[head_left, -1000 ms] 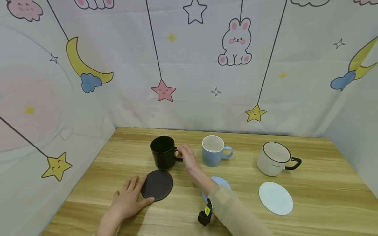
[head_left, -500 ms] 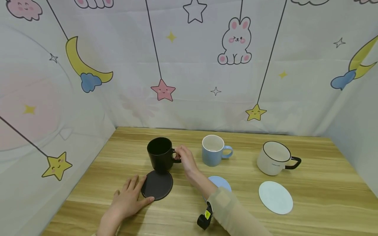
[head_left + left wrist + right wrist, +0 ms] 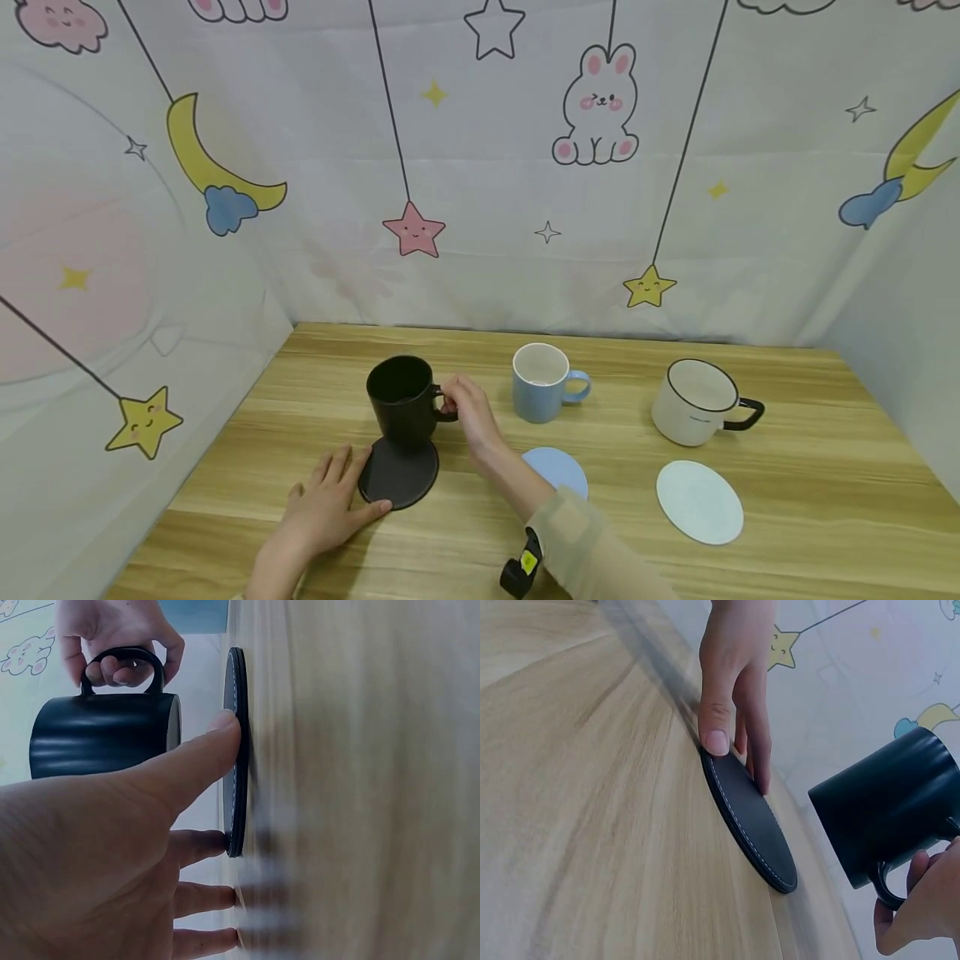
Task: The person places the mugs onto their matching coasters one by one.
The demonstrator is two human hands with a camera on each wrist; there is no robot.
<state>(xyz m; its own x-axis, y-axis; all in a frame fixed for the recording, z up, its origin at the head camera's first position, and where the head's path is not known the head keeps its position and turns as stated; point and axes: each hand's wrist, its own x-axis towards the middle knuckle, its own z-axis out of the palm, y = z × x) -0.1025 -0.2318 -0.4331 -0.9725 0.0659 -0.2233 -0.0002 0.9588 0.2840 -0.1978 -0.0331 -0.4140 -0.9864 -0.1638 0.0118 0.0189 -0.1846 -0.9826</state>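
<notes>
My right hand (image 3: 469,410) grips the handle of a black mug (image 3: 401,404), its fingers curled through it. The mug hangs raised over the table, overlapping the far edge of a round black coaster (image 3: 397,479) in the head view. A gap shows between the mug (image 3: 97,735) and the coaster (image 3: 235,765) in the left wrist view. With straight, spread fingers, my left hand (image 3: 322,508) rests at the coaster's left side. Its thumb touches the near edge, and the white-stitched rim of the coaster (image 3: 742,825) shows in the right wrist view.
A blue mug (image 3: 536,400) stands right of the black one, with a light blue coaster (image 3: 558,468) partly behind my right forearm. Farther right are a white mug (image 3: 686,417) with a black handle and a pale coaster (image 3: 701,502). A printed cloth (image 3: 480,183) hangs behind the table.
My right hand has brought the black mug toward me and slightly left, from behind the black coaster to over its far edge. The left hand has stayed in place.
</notes>
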